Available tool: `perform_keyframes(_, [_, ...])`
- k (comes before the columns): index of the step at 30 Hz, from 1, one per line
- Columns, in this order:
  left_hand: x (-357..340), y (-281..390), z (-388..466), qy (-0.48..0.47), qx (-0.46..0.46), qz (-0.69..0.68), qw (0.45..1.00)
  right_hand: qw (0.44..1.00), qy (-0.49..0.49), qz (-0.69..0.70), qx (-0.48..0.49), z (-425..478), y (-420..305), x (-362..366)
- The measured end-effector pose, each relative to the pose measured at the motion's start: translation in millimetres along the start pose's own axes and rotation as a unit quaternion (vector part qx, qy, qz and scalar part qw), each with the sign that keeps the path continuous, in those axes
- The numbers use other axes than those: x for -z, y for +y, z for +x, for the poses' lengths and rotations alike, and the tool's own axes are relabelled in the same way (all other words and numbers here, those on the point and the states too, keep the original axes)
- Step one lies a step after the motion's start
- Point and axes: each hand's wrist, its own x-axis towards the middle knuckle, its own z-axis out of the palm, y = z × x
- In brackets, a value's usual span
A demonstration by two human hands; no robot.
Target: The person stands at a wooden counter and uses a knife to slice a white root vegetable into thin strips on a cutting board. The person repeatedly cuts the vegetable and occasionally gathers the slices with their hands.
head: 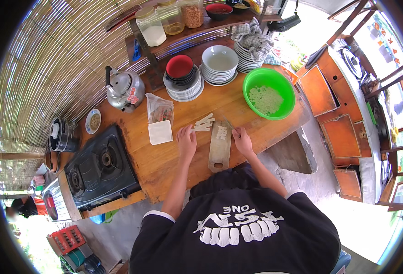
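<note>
My right hand [242,140] grips a knife [227,121] whose thin blade points up and left over the far end of a wooden cutting board [218,152]. Small cut white pieces [221,133] lie on that board. Just left of it, pale strips [204,122] rest on the wooden table, and the fingertips of my left hand [187,138] are by their left ends; whether they pinch a strip is unclear. Further left, a stack of square white wrappers [160,132] lies against an opened plastic packet [160,108]. A green plastic basin [269,93] at the right holds pale pieces.
A black two-burner gas stove [102,164] and a metal kettle [125,88] stand at the left. Along the back are stacked plates [184,87], white bowls [219,63] and a shelf with glass jars [150,27]. Another person [25,207] is at the far left.
</note>
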Motion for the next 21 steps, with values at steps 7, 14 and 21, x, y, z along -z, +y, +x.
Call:
perform_keyframes(7, [-38,26,61,-0.043,-0.058,0.057,0.996,0.999,-0.025,-0.038,-0.005,20,-17,-2])
perform_keyframes(14, [-52,38,76,-0.065,-0.077,0.057,0.993,0.998,-0.054,-0.028,-0.031,19,-23,2])
perform_keyframes(21, [-51,45,77,-0.061,-0.089,0.053,0.993,0.996,-0.061,-0.05,-0.037,23,-20,2])
